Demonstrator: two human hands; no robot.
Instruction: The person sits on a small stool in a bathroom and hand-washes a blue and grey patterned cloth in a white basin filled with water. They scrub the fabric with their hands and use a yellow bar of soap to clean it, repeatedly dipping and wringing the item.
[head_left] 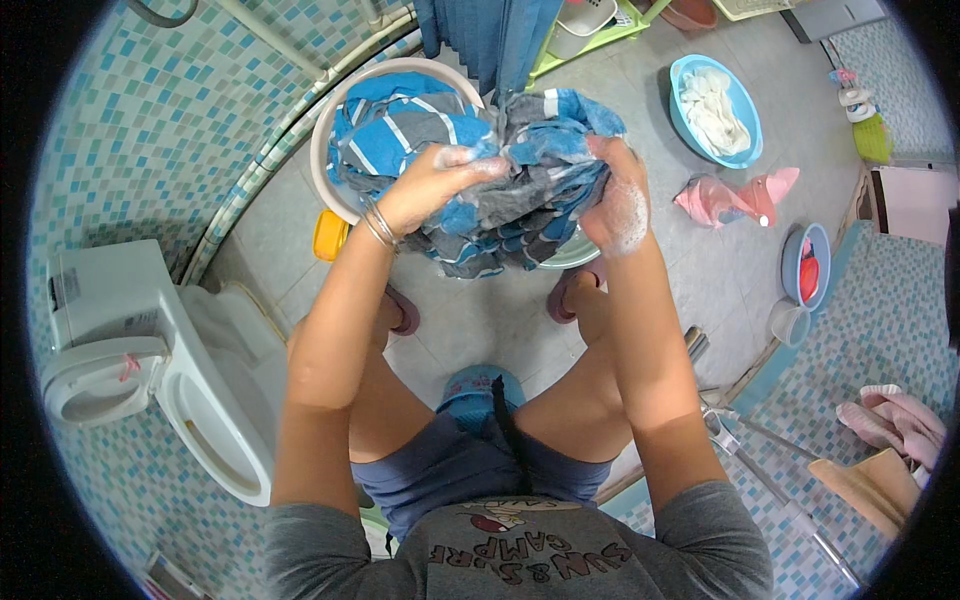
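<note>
A large wet cloth (530, 190), blue and grey with white stripes, is bunched up between my two hands. My left hand (440, 182), with bangles at the wrist and suds on the fingers, is closed on its left side. Thick foam covers my right hand (622, 200), which grips the right side of the bunch. Part of the same patterned fabric lies in a pale pink basin (322, 150) at the far left. Beneath the bunch, the rim of a pale green basin (572, 256) shows; its inside is mostly hidden. A yellow object (330, 236) sits beside the pink basin.
A light blue basin (756, 118) with white laundry stands at the far right, near a crumpled pink bag (738, 197). A smaller blue basin (820, 262) holds something red. To my left is a white toilet (218, 430); a blue curtain (490, 45) hangs ahead.
</note>
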